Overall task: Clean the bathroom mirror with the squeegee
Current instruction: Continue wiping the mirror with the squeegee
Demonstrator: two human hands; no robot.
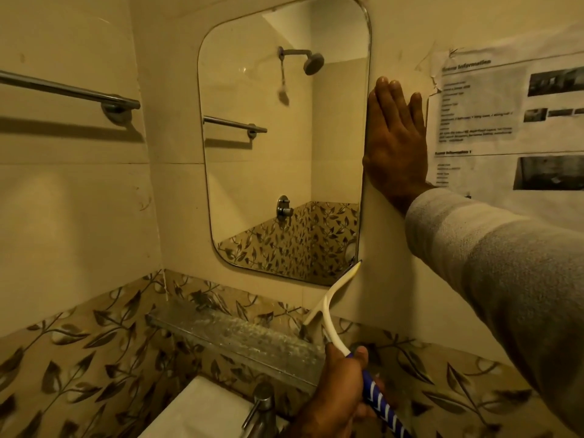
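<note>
head: squeegee (331, 306) within left fingers (360, 357)

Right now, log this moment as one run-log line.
left hand: grips squeegee | blade: mirror lower right corner | right hand: flat on wall

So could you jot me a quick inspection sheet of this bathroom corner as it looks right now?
Surface: mirror on the tiled wall, upright, reflecting a shower head and a tap.
Job's things: squeegee, blade at the mirror's lower right corner, half on the wall below.
Clutter: glass shelf under the mirror, speckled with white marks.
Hands: left hand grips the squeegee's blue handle; right hand flat on the wall beside the mirror's right edge.
Cables: nothing seen.
Surroundings: towel rail at left, printed sheets taped at right, sink tap below.
</note>
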